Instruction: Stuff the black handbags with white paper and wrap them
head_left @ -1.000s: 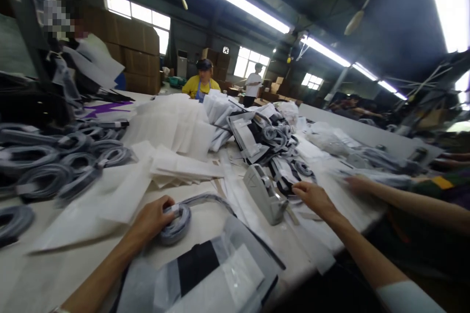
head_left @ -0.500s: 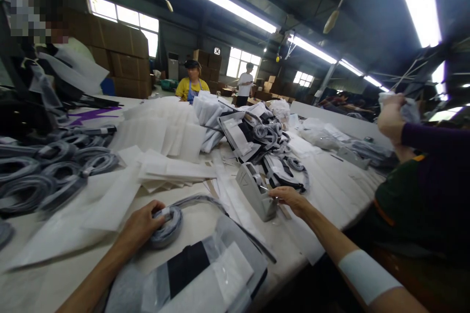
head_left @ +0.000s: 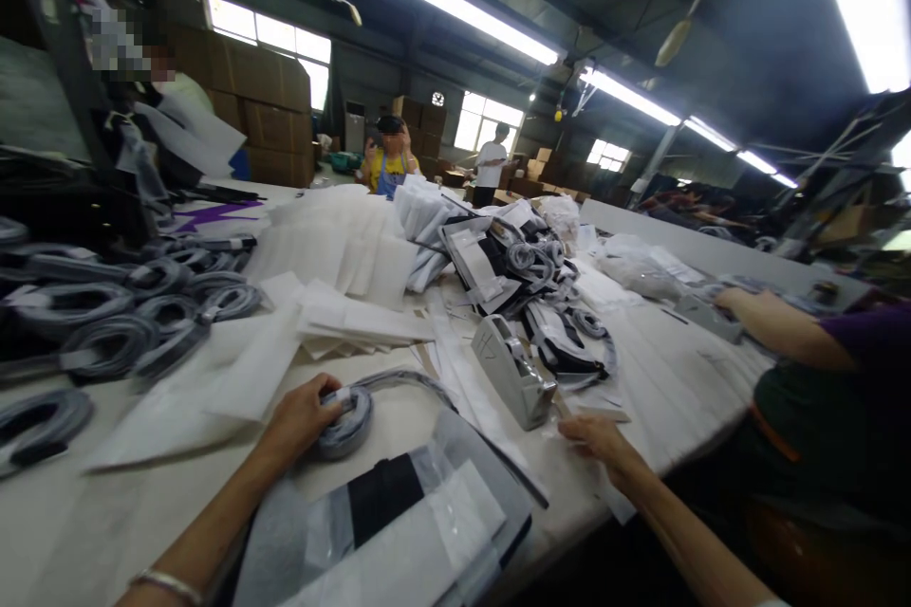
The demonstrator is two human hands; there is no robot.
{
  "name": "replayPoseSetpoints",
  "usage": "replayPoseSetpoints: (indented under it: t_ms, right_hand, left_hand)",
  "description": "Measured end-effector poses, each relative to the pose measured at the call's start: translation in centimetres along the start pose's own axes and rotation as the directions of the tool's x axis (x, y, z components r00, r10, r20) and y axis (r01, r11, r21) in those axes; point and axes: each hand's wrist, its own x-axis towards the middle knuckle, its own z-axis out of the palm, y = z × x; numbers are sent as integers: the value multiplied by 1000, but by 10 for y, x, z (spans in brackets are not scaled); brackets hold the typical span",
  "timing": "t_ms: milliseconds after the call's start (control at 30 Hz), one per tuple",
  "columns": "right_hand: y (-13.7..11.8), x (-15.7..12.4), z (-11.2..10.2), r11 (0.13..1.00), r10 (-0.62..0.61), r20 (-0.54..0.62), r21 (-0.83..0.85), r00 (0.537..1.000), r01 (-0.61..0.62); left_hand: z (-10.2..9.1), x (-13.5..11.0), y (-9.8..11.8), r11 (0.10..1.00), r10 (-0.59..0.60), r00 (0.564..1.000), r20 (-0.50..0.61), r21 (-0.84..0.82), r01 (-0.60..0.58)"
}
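Observation:
My left hand (head_left: 307, 413) is closed on the near side of a grey coiled strip (head_left: 346, 422) that looks wrapped in clear film. A loose tail of the strip (head_left: 409, 377) runs right and down past a flat grey-and-black piece (head_left: 388, 498) with white sheeting over it. A grey tape dispenser (head_left: 512, 370) stands on the table to the right of the coil. Just off its cutting end, my right hand (head_left: 594, 441) pinches a small piece of clear tape (head_left: 551, 427), its fingers apart from the dispenser.
Many grey coils (head_left: 106, 341) lie at the left. White foam sheets (head_left: 356, 313) spread across the middle, with a heap of black-and-grey pieces (head_left: 491, 256) behind the dispenser. A co-worker's arm (head_left: 790, 322) reaches over the table at the right; other people stand farther back.
My right hand has come away from the dispenser's cutting end, toward me and right, with tape at its fingertips. My left hand keeps its grip on the coil. The co-worker's arm has lowered.

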Motion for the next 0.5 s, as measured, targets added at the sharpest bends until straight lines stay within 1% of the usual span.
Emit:
replayPoseSetpoints:
  t_ms: [67, 100, 167, 200, 233, 267, 300, 367, 400, 433, 467, 500]
  right_hand:
    - [-7, -7, 1, 999, -31, 4, 14, 1000, 31]
    - [-17, -11, 5, 997, -69, 9, 32, 998, 69]
    - [-46, -21, 25, 980, -183, 22, 87, 983, 181]
    - [-65, -28, 41, 967, -240, 64, 109, 969, 232]
    - [-84, -36, 62, 950, -294, 144, 149, 945, 273]
    - [-103, -45, 85, 932, -347, 246, 199, 905, 303]
    - [-121, -53, 111, 917, -388, 350, 242, 853, 318]
    - [-149, -65, 165, 910, -412, 522, 285, 747, 303]
    - [-157, -68, 191, 909, -415, 560, 297, 717, 293]
    - [-163, -69, 215, 907, -419, 572, 306, 705, 290]
    - [-165, -68, 236, 916, -399, 563, 288, 724, 280]
    - [-164, -65, 253, 927, -371, 544, 260, 752, 269]
  left_hand:
    - [0, -3, 2, 1000, 0, 1000, -16, -3, 0]
    - [1, -5, 3, 1000, 0, 1000, -23, -2, 0]
    - [3, -6, 3, 1000, -7, 999, -37, 4, 7]
    - [3, -6, 3, 1000, -12, 999, -44, 7, 13]
    - [4, -6, 2, 1000, -17, 999, -50, 10, 17]
    - [5, -7, 3, 1000, -19, 998, -55, 10, 19]
    - [5, -7, 3, 1000, -19, 998, -60, 9, 20]
    - [6, -9, 3, 1000, -15, 998, -67, 2, 15]
    - [6, -9, 3, 1000, -12, 997, -72, -2, 12]
    - [7, -10, 3, 1000, -10, 997, -80, -5, 10]
    - [7, -11, 3, 1000, -10, 996, -88, -9, 9]
    - [8, -11, 3, 1000, -11, 995, -96, -12, 9]
